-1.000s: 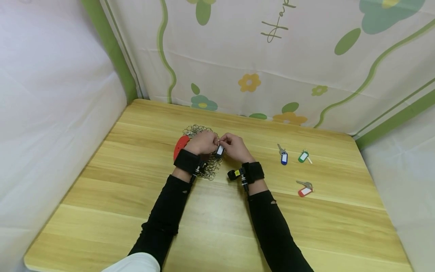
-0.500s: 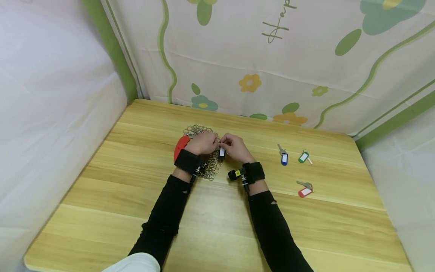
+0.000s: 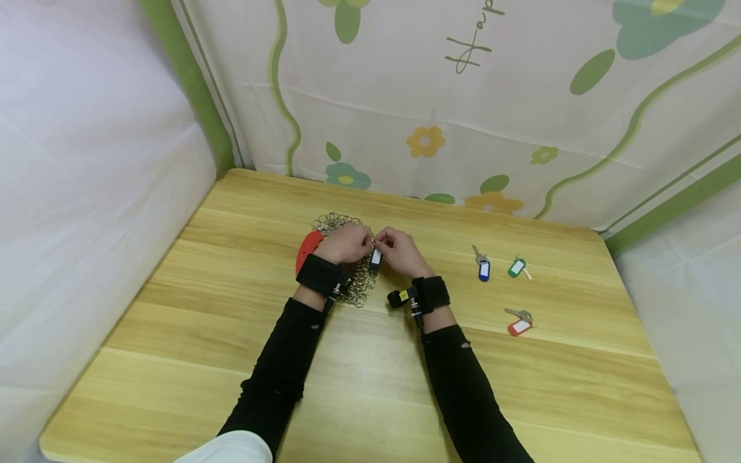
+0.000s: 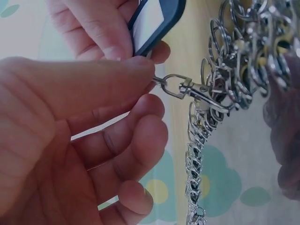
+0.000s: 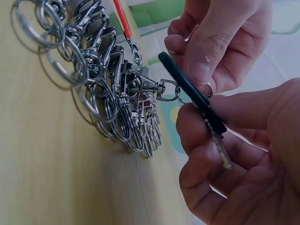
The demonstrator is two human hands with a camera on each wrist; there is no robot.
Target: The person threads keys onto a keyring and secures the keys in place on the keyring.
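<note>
My left hand (image 3: pixel 346 243) pinches a small metal split ring (image 5: pixel 208 89) between thumb and index finger, the other fingers loosely bent. That ring is linked to a swivel clasp (image 4: pixel 199 91) on a crowded row of rings and clasps (image 3: pixel 361 286). My right hand (image 3: pixel 403 252) is close beside it, pinching a black key tag (image 4: pixel 161 21) with a white label. A key (image 5: pixel 220 152), seen nearly edge-on, hangs by the tag in the right wrist view. Whether the tag's ring is threaded into the split ring is hidden by the fingertips.
A red curved piece (image 3: pixel 308 251) lies at the left of the clasps, partly under my left hand. Keys with a blue tag (image 3: pixel 484 270), a green tag (image 3: pixel 517 267) and a red tag (image 3: pixel 520 326) lie to the right on the wooden table (image 3: pixel 359 373).
The black key tag swung slightly upright, then tilted back a little between my fingers. Both hands have stayed in nearly the same place.
</note>
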